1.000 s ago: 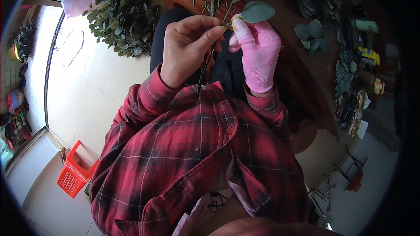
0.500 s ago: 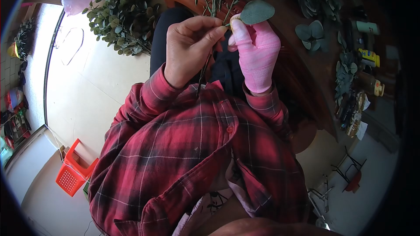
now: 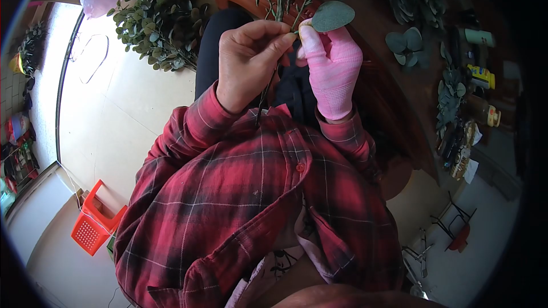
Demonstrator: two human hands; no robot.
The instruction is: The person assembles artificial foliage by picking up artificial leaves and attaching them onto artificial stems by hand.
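Note:
My bare left hand is closed in a pinch at the base of a green leaf stalk, beside the thin brown stems of an artificial eucalyptus branch. The stems run down past my fingers toward my lap. My right hand, in a pink knit glove, has thumb and fingers pressed together at the near end of a round green leaf. Both sets of fingertips are almost touching. More leaves of the branch reach the top edge of the view, where they are cut off.
A large bunch of leafy stems stands on the floor at left. At right, a dark wooden table carries loose leaves, a leafy sprig and several bottles. An orange plastic stool is at lower left.
My right hand and the leaf have shifted slightly left, toward my left hand. My left hand keeps its pinch in nearly the same place.

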